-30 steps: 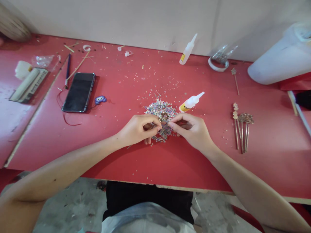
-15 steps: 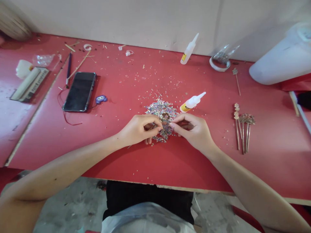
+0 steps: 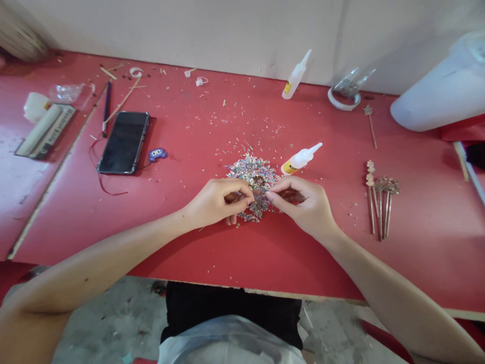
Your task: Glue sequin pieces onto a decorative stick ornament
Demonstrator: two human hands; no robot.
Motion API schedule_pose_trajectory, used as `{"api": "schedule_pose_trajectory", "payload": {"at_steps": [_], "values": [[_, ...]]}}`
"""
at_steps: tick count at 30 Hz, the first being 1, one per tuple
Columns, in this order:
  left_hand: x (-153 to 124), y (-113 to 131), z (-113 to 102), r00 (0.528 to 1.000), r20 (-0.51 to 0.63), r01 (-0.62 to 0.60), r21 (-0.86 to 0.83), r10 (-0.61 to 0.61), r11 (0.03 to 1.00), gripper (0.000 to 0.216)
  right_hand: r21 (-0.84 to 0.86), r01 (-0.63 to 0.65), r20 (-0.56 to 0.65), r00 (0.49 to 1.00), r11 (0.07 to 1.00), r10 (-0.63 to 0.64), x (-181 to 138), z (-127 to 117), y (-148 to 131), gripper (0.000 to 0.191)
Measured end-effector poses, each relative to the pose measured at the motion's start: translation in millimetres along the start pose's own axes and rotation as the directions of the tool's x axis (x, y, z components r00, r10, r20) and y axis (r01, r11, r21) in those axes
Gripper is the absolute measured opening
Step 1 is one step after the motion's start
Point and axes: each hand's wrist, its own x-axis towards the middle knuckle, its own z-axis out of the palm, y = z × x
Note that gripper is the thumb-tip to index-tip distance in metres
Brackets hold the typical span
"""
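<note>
My left hand (image 3: pixel 217 202) and my right hand (image 3: pixel 303 205) meet fingertip to fingertip over a pile of shiny sequins (image 3: pixel 253 174) on the red table (image 3: pixel 189 237). Both hands are pinched closed. Between them sits a small brownish decorated piece (image 3: pixel 259 181), apparently on a thin stick held by my left fingers, though the stick is mostly hidden. My right thumb and forefinger pinch something tiny against it. A small glue bottle (image 3: pixel 301 158) with a yellow label lies just beyond my right hand.
Several finished decorated sticks (image 3: pixel 379 199) lie at the right. A black phone (image 3: pixel 124 142) lies at the left, with a pen (image 3: pixel 106 103) and a ruler box (image 3: pixel 45 130) beyond. A second glue bottle (image 3: pixel 296 76) and tape roll (image 3: pixel 343 98) sit near the wall. A white container (image 3: pixel 439 91) is far right.
Nothing has visibly changed apart from a slight shift of the camera; both hands stay pinched together over the sequin pile.
</note>
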Motion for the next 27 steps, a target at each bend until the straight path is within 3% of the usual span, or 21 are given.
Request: {"api": "schedule_pose_trajectory", "payload": {"at_steps": [27], "values": [[-0.2,1.8,0.0,1.000,0.002,0.013,0.002,-0.013,1.000,0.012,-0.090,0.055,-0.022,0.998,0.994,-0.058,-1.2,0.3,0.5,0.012]]}}
